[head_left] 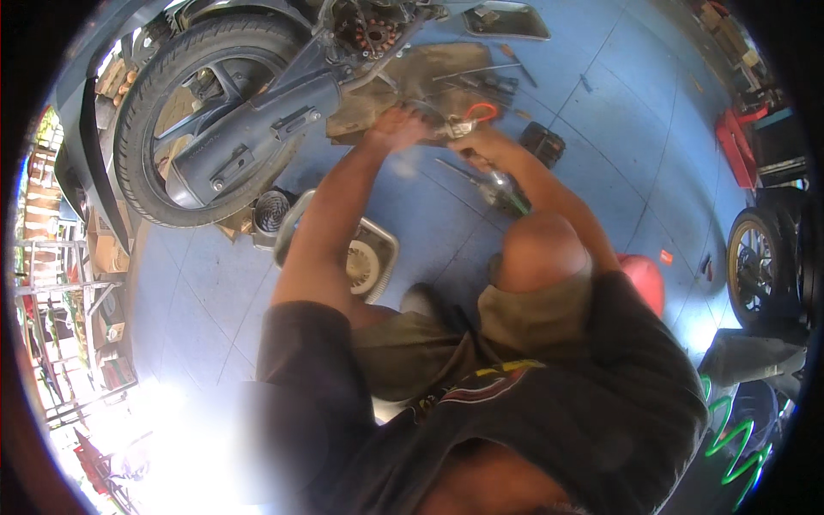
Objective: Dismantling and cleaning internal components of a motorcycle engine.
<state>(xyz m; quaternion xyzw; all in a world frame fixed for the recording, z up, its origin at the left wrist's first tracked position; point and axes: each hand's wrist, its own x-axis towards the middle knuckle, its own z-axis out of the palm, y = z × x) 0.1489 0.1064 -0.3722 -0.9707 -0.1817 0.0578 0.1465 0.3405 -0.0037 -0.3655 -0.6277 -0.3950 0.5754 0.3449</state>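
My left hand is blurred, its fingers curled over the edge of a dark metal part at the front of a brown cardboard sheet. Just to its right, my right hand is closed, around something small and silvery that I cannot make out. An orange-red loop shows just beyond the right fingers. Above my hands stands a motorcycle's open engine with a copper-wound stator. A power tool with a long bit lies on the floor under my right forearm.
A motorcycle wheel and exhaust muffler stand at the left. A bin with a pale round part lies below my left arm. Tools lie on the cardboard, a metal tray beyond, and a black part at the right.
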